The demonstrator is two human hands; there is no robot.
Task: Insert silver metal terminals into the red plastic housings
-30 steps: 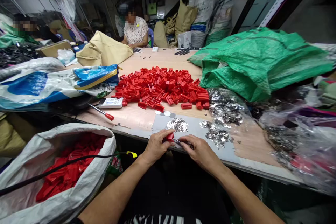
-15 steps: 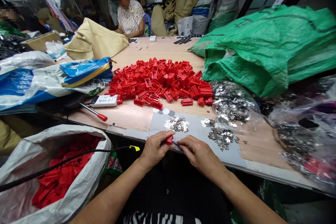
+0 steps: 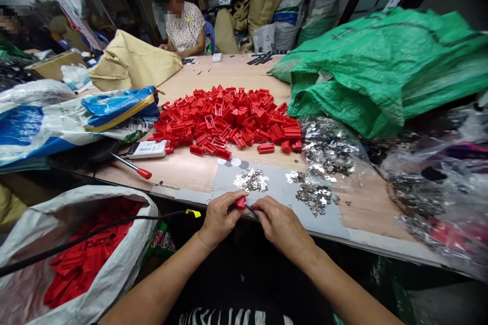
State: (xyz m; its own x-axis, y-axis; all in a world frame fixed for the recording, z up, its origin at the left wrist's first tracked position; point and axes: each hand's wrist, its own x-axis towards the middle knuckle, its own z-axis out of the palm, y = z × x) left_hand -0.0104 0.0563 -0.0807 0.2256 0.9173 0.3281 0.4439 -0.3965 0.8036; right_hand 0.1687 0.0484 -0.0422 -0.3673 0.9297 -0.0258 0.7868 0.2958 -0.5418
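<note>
Wooden table [image 3: 183, 167] holds a big heap of red plastic clips [image 3: 224, 119] at twelve o'clock, and at six o'clock the left hand [image 3: 219, 218] still pinches a small red clip [image 3: 240, 203] while the right hand [image 3: 282, 222] has its fingers shut on a thin metal pin [image 3: 249, 207].

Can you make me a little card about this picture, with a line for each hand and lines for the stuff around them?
Left hand: pinches a small red plastic part
Right hand: holds a thin dark metal piece at that part
Things: silver metal bits on a grey sheet; heap of red plastic parts
Rest: white woven sack of red parts; red-handled screwdriver; green woven bag; seated co-worker beyond the wooden table
</note>
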